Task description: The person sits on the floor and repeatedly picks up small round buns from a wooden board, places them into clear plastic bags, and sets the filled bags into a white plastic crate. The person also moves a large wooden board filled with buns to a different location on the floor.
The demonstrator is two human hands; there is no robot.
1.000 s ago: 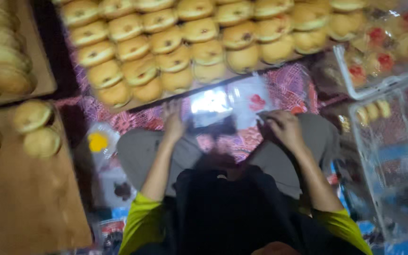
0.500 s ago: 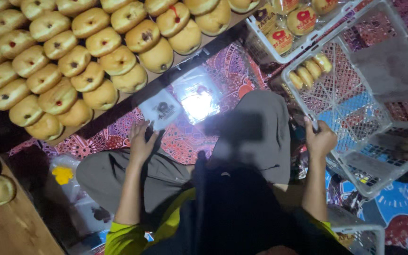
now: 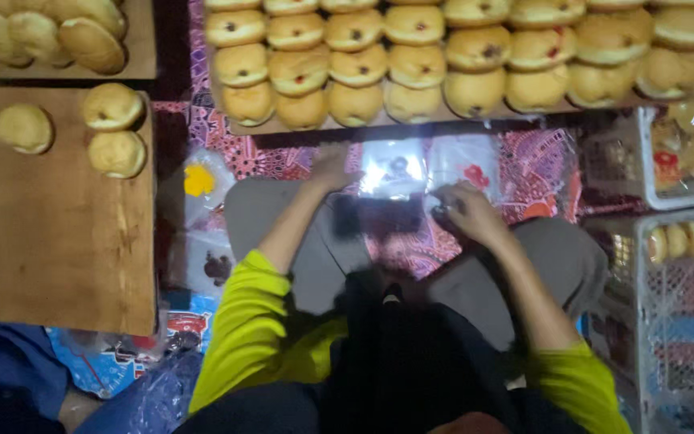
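Person seated cross-legged on a patterned red-and-purple floor mat [image 3: 540, 173], yellow-green sleeves, grey trousers, seen from above.

Left hand [image 3: 332, 170] reaches forward with the palm down, resting at the near-left edge of a stack of clear glossy plastic bags [image 3: 395, 167] that lies flat on the mat just ahead of the knees. Its grip looks loose and flat, fingers spread against the plastic; whether it pinches a bag I cannot tell, as glare washes out the spot.

Right hand [image 3: 466, 213] sits just right of the bags, fingers curled narrow at the edge of the plastic; what exactly is between the fingertips is too blurred to tell.

Beyond the bags, touching the far edge of the mat area: a long wooden board [image 3: 411, 124] packed with rows of round golden filled buns [image 3: 359, 64], sides touching.

To the person's left, a large brown wooden counter board [image 3: 58, 241] carrying three loose round buns [image 3: 110, 106] near its far edge. Beyond it, another tray of pale buns [image 3: 82, 36].

To the right, a white wire-mesh crate [image 3: 684, 313] with a few small oblong pastries [image 3: 676, 239] at its far end; above it, clear plastic packs of red-topped buns [image 3: 688, 149].

Small clear bag with a yellow patch [image 3: 199, 181] lies between the counter board and the left knee.
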